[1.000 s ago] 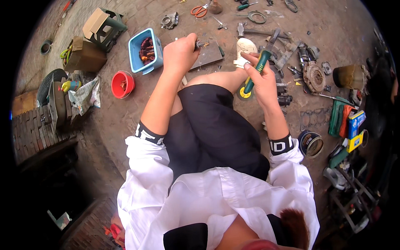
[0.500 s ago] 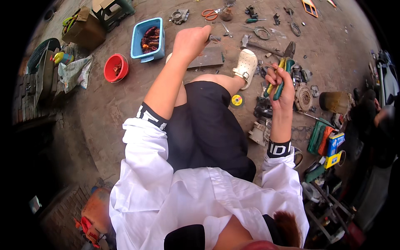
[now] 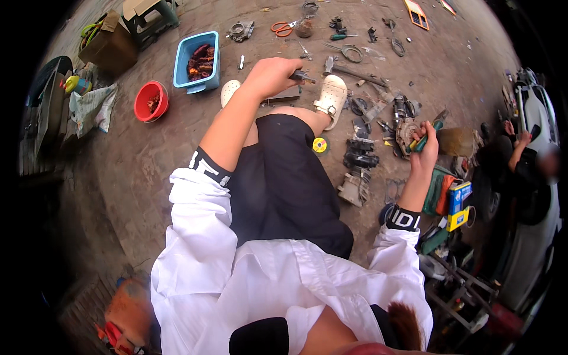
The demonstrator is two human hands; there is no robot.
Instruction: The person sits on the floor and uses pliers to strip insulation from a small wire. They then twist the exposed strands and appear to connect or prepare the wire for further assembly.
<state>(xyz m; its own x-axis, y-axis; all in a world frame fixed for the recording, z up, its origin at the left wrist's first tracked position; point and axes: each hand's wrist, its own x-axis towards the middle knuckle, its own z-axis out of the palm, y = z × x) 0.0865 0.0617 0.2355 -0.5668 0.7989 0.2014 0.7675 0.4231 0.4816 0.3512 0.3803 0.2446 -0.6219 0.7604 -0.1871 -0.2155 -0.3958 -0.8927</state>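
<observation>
Fingers curled, my left hand holds a small dark metal part above the front of my feet. Its far end pokes out to the right; the rest is inside my fist. Off to the right, my right hand is wrapped round pliers with green and yellow handles. The pliers' jaws point up and to the right. Beneath and beside them lies a round metal housing among greasy machine parts. Under my left hand, a flat metal plate shows in part between my cream clogs.
A hammer, orange-handled scissors and a yellow-centred disc lie on the ground. To the left stand a blue basin and a red bucket. At far right, another person's hand shows near a pale car.
My right hand has moved right and toward me with the pliers, now over the parts at the right. My left hand has come down slightly, still gripping the metal part. The view has shifted a little.
</observation>
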